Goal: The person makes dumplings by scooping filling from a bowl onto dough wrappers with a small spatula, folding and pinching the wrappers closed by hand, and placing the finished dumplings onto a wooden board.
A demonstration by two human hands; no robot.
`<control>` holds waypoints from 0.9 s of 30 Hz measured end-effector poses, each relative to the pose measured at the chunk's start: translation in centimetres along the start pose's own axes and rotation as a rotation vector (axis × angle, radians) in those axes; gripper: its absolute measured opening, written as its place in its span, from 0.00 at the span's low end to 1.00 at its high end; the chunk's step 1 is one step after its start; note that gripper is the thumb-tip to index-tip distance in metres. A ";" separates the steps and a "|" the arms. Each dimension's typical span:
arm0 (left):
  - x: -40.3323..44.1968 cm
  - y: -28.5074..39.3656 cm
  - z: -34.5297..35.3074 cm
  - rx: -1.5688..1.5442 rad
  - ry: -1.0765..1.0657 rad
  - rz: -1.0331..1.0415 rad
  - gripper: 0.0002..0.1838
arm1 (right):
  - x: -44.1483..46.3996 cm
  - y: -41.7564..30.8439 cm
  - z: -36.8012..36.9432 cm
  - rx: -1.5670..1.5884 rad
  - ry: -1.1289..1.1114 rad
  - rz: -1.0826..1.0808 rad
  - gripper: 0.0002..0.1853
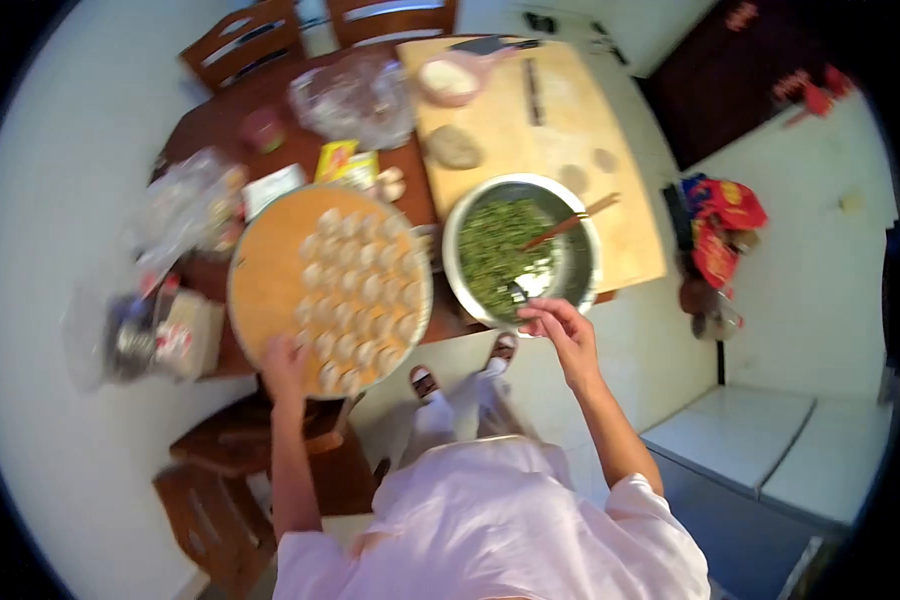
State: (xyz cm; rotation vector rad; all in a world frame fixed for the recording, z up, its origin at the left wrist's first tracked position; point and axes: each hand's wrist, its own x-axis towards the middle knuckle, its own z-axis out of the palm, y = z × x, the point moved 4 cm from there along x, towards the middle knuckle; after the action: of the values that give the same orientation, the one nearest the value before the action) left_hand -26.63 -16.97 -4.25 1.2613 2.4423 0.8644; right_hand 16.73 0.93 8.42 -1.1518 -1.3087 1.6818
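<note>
My left hand (285, 368) is over the lower left edge of a round wooden board (265, 260), beside rows of small pale dumplings (345, 285); its fingers are blurred. At the near rim of a steel bowl (585, 265), my right hand (562, 328) has its fingers pinched together; what they hold, if anything, is too small to name. The bowl holds chopped green filling (495, 250), and brown chopsticks (560, 228) lean across its right side. A small dark item (517, 292) lies by my right fingertips.
On the pale cutting board (620, 230) are a dough lump (454, 147), a pink bowl of white powder (450, 80) and a dark stick-like object (534, 92). Plastic bags (355, 100) and a yellow packet (337, 160) lie behind the round board. Wooden chairs (220, 525) stand around the table.
</note>
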 end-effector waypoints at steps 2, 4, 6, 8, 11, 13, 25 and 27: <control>-0.6 0.9 -1.0 0.017 0.069 -0.185 0.17 | 1.3 -1.7 -5.5 -0.037 0.197 -0.083 0.12; -0.3 7.2 -2.9 0.037 0.087 -0.079 0.14 | 3.5 -1.4 -11.4 -0.085 0.339 -0.113 0.11; -0.5 11.2 -2.3 -0.111 0.141 0.042 0.12 | 6.9 1.1 -17.4 -0.212 0.424 -0.137 0.11; -0.3 15.7 -0.6 -0.211 0.062 0.050 0.11 | 10.5 5.0 -22.3 -0.430 0.458 -0.200 0.09; -0.7 23.3 3.0 -0.269 0.026 0.178 0.09 | 13.9 7.9 -24.7 -0.984 0.414 -0.369 0.14; -0.4 26.6 5.9 -0.284 -0.005 0.325 0.07 | 15.9 8.2 -23.7 -1.143 0.208 -0.576 0.18; -1.6 38.4 16.7 -0.384 -0.172 0.294 0.07 | 19.7 10.6 -25.6 -1.393 -0.160 -0.565 0.26; -1.5 39.3 17.4 -0.388 -0.169 0.283 0.07 | 18.9 7.8 -26.8 -1.202 -0.138 -0.586 0.25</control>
State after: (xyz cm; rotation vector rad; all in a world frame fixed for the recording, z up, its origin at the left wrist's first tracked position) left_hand 8.16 6.09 6.02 1.4734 1.8763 1.1810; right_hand 35.02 25.42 -5.85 -1.0371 -2.5574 0.4529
